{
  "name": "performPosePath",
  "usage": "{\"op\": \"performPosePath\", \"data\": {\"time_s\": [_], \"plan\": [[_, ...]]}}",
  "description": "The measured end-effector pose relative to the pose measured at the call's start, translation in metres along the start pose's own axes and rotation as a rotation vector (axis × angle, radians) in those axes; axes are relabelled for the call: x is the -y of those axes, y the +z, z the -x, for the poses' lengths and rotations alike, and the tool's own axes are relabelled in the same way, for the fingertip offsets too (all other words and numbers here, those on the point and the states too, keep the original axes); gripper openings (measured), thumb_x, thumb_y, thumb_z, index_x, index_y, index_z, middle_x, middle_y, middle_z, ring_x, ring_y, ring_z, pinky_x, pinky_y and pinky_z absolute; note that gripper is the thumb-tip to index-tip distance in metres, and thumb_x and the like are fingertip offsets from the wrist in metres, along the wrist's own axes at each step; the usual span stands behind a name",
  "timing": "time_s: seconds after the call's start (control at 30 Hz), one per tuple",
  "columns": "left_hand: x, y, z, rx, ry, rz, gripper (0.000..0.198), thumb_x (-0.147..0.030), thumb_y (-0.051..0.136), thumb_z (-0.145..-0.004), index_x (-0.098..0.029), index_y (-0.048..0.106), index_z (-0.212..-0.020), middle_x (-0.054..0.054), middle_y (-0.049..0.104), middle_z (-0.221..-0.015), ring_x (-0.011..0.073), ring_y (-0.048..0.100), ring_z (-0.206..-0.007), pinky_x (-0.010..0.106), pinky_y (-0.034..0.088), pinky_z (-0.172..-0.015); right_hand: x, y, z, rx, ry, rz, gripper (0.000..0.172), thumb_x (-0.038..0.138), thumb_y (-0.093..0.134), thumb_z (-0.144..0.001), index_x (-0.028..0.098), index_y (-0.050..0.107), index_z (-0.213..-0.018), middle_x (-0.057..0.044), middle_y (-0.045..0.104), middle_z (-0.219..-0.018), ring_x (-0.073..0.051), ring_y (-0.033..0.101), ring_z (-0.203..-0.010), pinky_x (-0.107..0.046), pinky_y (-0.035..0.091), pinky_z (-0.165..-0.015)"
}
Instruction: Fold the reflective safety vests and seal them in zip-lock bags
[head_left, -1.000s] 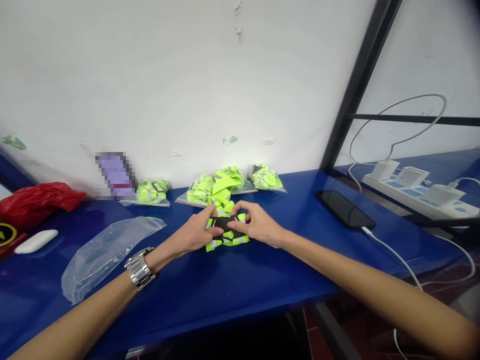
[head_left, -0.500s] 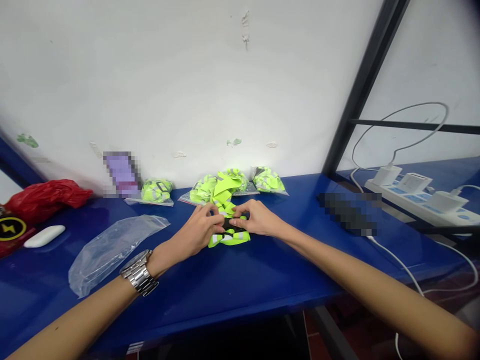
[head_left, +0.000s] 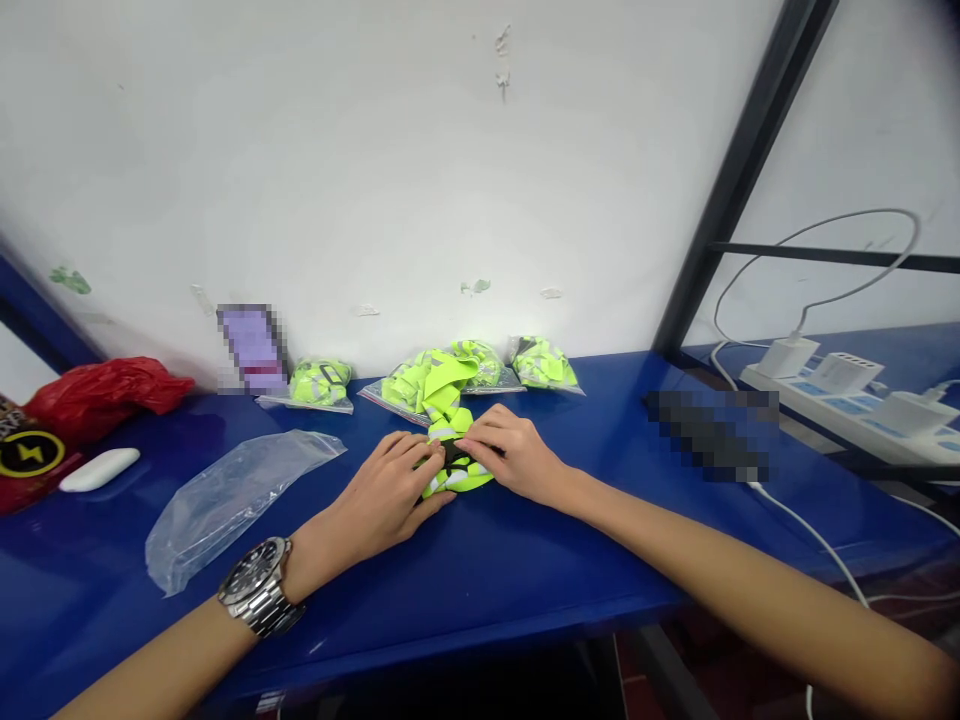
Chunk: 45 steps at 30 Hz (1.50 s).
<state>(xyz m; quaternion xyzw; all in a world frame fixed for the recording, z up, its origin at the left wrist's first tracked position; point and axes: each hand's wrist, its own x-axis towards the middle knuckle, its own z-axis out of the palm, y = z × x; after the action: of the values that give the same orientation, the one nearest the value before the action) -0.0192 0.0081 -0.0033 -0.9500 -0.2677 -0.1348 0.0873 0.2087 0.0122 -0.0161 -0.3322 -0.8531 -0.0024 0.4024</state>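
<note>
A neon yellow-green reflective strap (head_left: 444,408) with silver-grey bands lies bunched on the blue table. Across its near part sits a black plastic buckle (head_left: 454,453). My left hand (head_left: 386,490), with a steel watch on the wrist, grips the strap at the buckle's left side, thumb below and fingers above. From the right, my right hand (head_left: 517,452) has its fingers closed on the strap by the buckle's other end. Fingers partly cover the buckle, so whether it is fastened cannot be told.
Bagged reflective straps (head_left: 321,384) stand along the wall, with another bag (head_left: 544,363) at right. A flat clear plastic bag (head_left: 232,505) lies left. Beyond are a white oval case (head_left: 100,470), red plastic bag (head_left: 112,395) and propped phone (head_left: 255,350). A power strip (head_left: 825,395) sits right.
My left hand has turned flatter, its thumb now low by the strap's near edge. The right hand's fingers have closed in over the strap. The view has shifted slightly.
</note>
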Motion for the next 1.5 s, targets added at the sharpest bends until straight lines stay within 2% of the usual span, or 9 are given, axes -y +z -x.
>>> {"op": "performPosePath", "data": {"time_s": [0.17,0.47,0.7,0.83,1.07,1.17,1.27,1.37,1.5], "plan": [[0.0,0.0,0.003,-0.003,-0.031,0.058,0.035,-0.038,0.043,-0.097,-0.015,0.047,-0.124,0.013,0.055,-0.122,0.0259,0.052,-0.116,0.041,0.046,-0.097,-0.008,-0.011,0.007,0.179,-0.212,0.02,0.047,0.046,0.062,-0.086,0.014,0.057,-0.121,-0.014,0.061,-0.114,-0.027,0.049,-0.111,-0.043,0.048,-0.092],[0.005,0.012,0.0,-0.028,-0.101,-0.026,0.03,-0.038,0.041,-0.097,-0.017,0.052,-0.115,0.01,0.059,-0.1,0.024,0.06,-0.092,0.036,0.051,-0.076,-0.011,-0.011,-0.001,0.331,-0.212,0.123,0.027,0.029,0.052,-0.094,0.01,0.051,-0.115,-0.014,0.06,-0.102,-0.026,0.049,-0.096,-0.041,0.048,-0.083],[0.002,0.009,0.01,-0.046,-0.144,0.125,0.023,-0.038,0.043,-0.097,-0.019,0.053,-0.105,0.005,0.06,-0.09,0.0181,0.058,-0.076,0.029,0.044,-0.064,0.004,-0.014,0.005,0.324,-0.03,-0.023,0.021,0.028,0.055,-0.092,0.015,0.054,-0.108,-0.011,0.058,-0.096,-0.023,0.05,-0.091,-0.033,0.044,-0.076],[-0.005,-0.002,0.01,-0.061,-0.23,0.297,0.012,-0.031,0.047,-0.094,-0.02,0.053,-0.096,0.002,0.062,-0.084,0.0154,0.058,-0.068,0.026,0.041,-0.062,0.017,-0.016,0.003,0.321,0.156,-0.081,0.019,0.035,0.061,-0.089,0.016,0.058,-0.092,-0.004,0.06,-0.082,-0.016,0.052,-0.073,-0.026,0.036,-0.065],[-0.003,-0.005,-0.002,-0.054,-0.397,0.433,0.031,-0.02,0.047,-0.088,-0.022,0.04,-0.118,-0.009,0.049,-0.058,0.0137,0.048,-0.048,0.022,0.035,-0.051,0.014,-0.018,-0.022,0.42,0.441,-0.197,0.017,0.027,0.068,-0.078,0.016,0.057,-0.072,0.003,0.051,-0.06,-0.01,0.043,-0.056,-0.022,0.025,-0.053],[0.002,-0.002,-0.004,-0.055,-0.393,0.443,0.028,-0.022,0.044,-0.09,-0.02,0.044,-0.118,-0.004,0.055,-0.069,0.0147,0.053,-0.057,0.024,0.042,-0.057,0.009,-0.018,-0.031,0.459,0.497,-0.25,0.017,0.026,0.066,-0.075,0.016,0.055,-0.067,0.003,0.049,-0.061,-0.01,0.042,-0.058,-0.021,0.027,-0.053],[0.008,0.0,-0.004,-0.095,-0.342,0.378,0.034,-0.027,0.044,-0.092,-0.018,0.047,-0.125,0.008,0.059,-0.1,0.0196,0.06,-0.085,0.033,0.05,-0.077,0.005,-0.019,-0.041,0.522,0.568,-0.314,0.014,0.025,0.063,-0.075,0.017,0.053,-0.068,0.003,0.048,-0.063,-0.01,0.041,-0.058,-0.021,0.028,-0.052],[0.015,0.002,-0.004,-0.117,-0.285,0.317,0.036,-0.027,0.042,-0.094,-0.016,0.049,-0.127,0.014,0.051,-0.119,0.0238,0.054,-0.108,0.04,0.046,-0.094,0.004,-0.019,-0.051,0.607,0.654,-0.28,0.018,0.027,0.063,-0.074,0.018,0.05,-0.065,0.003,0.044,-0.057,-0.009,0.035,-0.053,-0.023,0.024,-0.047],[0.021,0.008,-0.003,-0.114,-0.213,0.231,0.038,-0.024,0.041,-0.095,-0.02,0.045,-0.133,0.013,0.05,-0.126,0.0251,0.05,-0.115,0.044,0.044,-0.099,0.004,-0.018,-0.059,0.653,0.701,-0.212,0.03,0.03,0.063,-0.073,0.019,0.041,-0.056,0.003,0.035,-0.049,-0.009,0.027,-0.047,-0.026,0.019,-0.045]]}}
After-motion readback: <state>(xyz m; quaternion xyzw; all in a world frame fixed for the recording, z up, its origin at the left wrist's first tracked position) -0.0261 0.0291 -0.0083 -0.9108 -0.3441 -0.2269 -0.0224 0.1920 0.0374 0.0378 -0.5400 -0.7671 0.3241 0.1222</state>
